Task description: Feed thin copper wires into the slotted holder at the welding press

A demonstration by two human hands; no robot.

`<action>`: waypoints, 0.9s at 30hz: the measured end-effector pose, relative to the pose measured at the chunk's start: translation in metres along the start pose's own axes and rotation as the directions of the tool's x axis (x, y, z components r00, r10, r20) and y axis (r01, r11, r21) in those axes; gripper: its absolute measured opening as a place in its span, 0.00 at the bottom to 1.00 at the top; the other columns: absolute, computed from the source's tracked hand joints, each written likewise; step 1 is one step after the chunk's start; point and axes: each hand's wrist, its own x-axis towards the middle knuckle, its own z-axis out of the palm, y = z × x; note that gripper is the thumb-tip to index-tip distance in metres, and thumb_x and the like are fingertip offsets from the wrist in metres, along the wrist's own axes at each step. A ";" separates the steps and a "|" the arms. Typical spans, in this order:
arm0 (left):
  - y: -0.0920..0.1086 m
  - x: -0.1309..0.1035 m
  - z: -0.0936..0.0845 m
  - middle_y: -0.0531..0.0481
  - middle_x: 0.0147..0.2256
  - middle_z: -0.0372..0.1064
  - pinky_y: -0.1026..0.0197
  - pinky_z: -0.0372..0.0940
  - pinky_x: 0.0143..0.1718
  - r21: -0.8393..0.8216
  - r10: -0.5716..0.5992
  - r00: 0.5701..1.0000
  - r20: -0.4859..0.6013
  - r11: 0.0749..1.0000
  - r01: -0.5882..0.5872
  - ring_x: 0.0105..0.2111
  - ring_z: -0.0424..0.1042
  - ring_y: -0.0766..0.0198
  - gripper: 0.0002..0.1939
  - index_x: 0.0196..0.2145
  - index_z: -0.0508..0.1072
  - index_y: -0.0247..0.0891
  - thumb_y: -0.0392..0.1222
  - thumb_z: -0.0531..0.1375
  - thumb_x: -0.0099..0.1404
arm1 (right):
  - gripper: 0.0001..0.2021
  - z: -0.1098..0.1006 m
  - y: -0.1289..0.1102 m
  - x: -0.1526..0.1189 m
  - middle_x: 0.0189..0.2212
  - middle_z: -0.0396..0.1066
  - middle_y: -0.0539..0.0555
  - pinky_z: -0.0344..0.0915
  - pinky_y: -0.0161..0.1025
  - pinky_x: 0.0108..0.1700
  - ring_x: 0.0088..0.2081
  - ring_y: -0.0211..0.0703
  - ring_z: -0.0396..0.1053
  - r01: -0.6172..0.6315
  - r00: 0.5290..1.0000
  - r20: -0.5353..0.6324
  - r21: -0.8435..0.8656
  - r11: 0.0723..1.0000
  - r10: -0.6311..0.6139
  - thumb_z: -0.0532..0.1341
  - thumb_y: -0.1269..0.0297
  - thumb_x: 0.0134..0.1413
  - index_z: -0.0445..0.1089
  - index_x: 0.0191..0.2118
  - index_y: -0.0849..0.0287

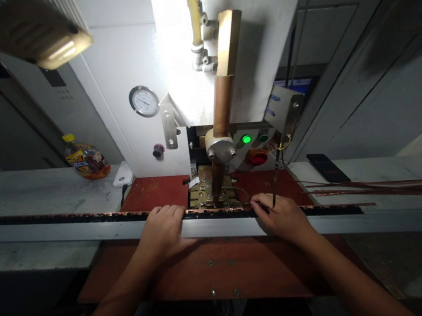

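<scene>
A long metal rail (216, 227) runs across the view, with a dark strip edged in copper along its back. My left hand (163, 227) is wrapped over the rail and strip, left of the welding fixture (204, 193). The copper electrode rod (223, 104) comes down from the machine, its lower tip at the fixture behind the strip. Right of it, my right hand (279, 213) is closed in a pinch on a thin dark tool at the strip; the tool's tip is hard to make out.
Thin copper strips (387, 186) and a black phone (327, 168) lie on the right table. On the left stand a bottle (87, 157) and a small white device (123, 174). A lamp (32, 31) hangs at upper left. A gauge (144, 101) faces forward.
</scene>
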 end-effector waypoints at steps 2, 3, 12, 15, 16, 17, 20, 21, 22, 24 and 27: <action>-0.001 0.002 0.000 0.41 0.40 0.77 0.47 0.62 0.45 0.002 -0.001 1.000 0.008 1.000 0.001 0.41 0.74 0.45 0.31 0.41 0.73 0.39 0.71 0.62 0.58 | 0.11 0.000 0.000 0.001 0.32 0.79 0.54 0.66 0.37 0.37 0.32 0.44 0.76 -0.013 1.000 0.007 0.016 1.000 0.013 0.54 0.64 0.68 0.73 0.37 0.56; -0.001 0.002 0.000 0.41 0.40 0.77 0.47 0.62 0.45 0.002 -0.002 1.000 0.011 1.000 0.002 0.41 0.74 0.45 0.31 0.41 0.73 0.39 0.71 0.62 0.57 | 0.11 0.000 0.001 0.002 0.32 0.79 0.54 0.66 0.38 0.37 0.32 0.44 0.76 -0.016 1.000 0.009 0.019 1.000 0.016 0.54 0.64 0.68 0.73 0.37 0.56; -0.003 0.009 -0.004 0.39 0.40 0.77 0.46 0.63 0.44 -0.004 -0.017 0.997 0.079 1.000 0.017 0.42 0.75 0.43 0.33 0.39 0.74 0.38 0.74 0.59 0.58 | 0.13 0.002 0.004 0.008 0.29 0.78 0.53 0.63 0.38 0.34 0.31 0.46 0.76 -0.069 0.994 0.087 -0.004 0.998 0.069 0.51 0.62 0.68 0.72 0.38 0.55; -0.004 0.012 -0.005 0.39 0.40 0.78 0.47 0.63 0.44 0.001 -0.022 0.994 0.103 1.000 0.022 0.41 0.76 0.43 0.33 0.39 0.74 0.38 0.74 0.59 0.58 | 0.13 0.003 0.006 0.010 0.29 0.78 0.54 0.63 0.38 0.36 0.32 0.47 0.76 -0.091 0.989 0.114 0.004 0.996 0.090 0.51 0.61 0.68 0.72 0.38 0.55; -0.004 0.012 -0.005 0.40 0.40 0.78 0.47 0.64 0.43 0.002 -0.024 0.994 0.108 1.000 0.024 0.41 0.76 0.43 0.33 0.39 0.74 0.38 0.74 0.60 0.58 | 0.13 0.003 0.006 0.010 0.29 0.78 0.54 0.64 0.38 0.36 0.33 0.47 0.76 -0.098 0.988 0.122 0.008 0.995 0.097 0.51 0.61 0.68 0.72 0.38 0.55; -0.004 0.013 -0.005 0.40 0.39 0.78 0.47 0.64 0.43 0.002 -0.026 0.993 0.112 1.000 0.026 0.41 0.76 0.43 0.33 0.39 0.74 0.39 0.74 0.60 0.57 | 0.14 0.003 0.007 0.010 0.29 0.78 0.54 0.64 0.38 0.36 0.33 0.47 0.76 -0.106 0.986 0.128 0.013 0.994 0.103 0.50 0.61 0.68 0.72 0.38 0.55; -0.004 0.015 -0.005 0.40 0.39 0.78 0.47 0.64 0.43 0.001 -0.028 0.992 0.121 1.000 0.029 0.41 0.77 0.42 0.33 0.38 0.74 0.38 0.74 0.60 0.57 | 0.14 0.003 0.007 0.011 0.30 0.79 0.54 0.64 0.38 0.37 0.34 0.47 0.76 -0.126 0.982 0.148 0.024 0.992 0.121 0.50 0.60 0.68 0.72 0.39 0.54; -0.004 0.015 -0.006 0.39 0.39 0.78 0.47 0.64 0.43 0.000 -0.029 0.992 0.125 1.000 0.029 0.41 0.77 0.42 0.33 0.38 0.74 0.38 0.74 0.60 0.57 | 0.14 0.003 0.007 0.011 0.30 0.79 0.54 0.64 0.38 0.37 0.34 0.47 0.76 -0.132 0.980 0.154 0.027 0.991 0.126 0.50 0.60 0.68 0.72 0.39 0.54; -0.004 0.016 -0.006 0.39 0.39 0.78 0.47 0.64 0.42 0.000 -0.030 0.991 0.129 1.000 0.030 0.41 0.77 0.42 0.33 0.38 0.74 0.38 0.74 0.60 0.56 | 0.14 0.003 0.008 0.012 0.30 0.79 0.54 0.64 0.38 0.37 0.34 0.47 0.76 -0.137 0.979 0.158 0.027 0.990 0.131 0.50 0.60 0.68 0.72 0.39 0.54; -0.003 0.017 -0.007 0.39 0.39 0.78 0.47 0.65 0.42 -0.004 -0.035 0.990 0.138 0.999 0.036 0.41 0.77 0.41 0.34 0.38 0.75 0.38 0.74 0.62 0.55 | 0.14 0.003 0.008 0.013 0.30 0.79 0.54 0.64 0.38 0.36 0.33 0.47 0.77 -0.145 0.976 0.166 0.019 0.989 0.140 0.50 0.60 0.68 0.73 0.39 0.54; -0.004 0.019 -0.008 0.38 0.39 0.79 0.47 0.65 0.41 -0.018 -0.047 0.989 0.140 0.999 0.050 0.40 0.77 0.41 0.34 0.37 0.75 0.39 0.74 0.63 0.53 | 0.14 0.003 0.008 0.014 0.30 0.79 0.53 0.64 0.38 0.35 0.32 0.46 0.76 -0.150 0.973 0.178 0.009 0.989 0.146 0.50 0.60 0.67 0.73 0.38 0.53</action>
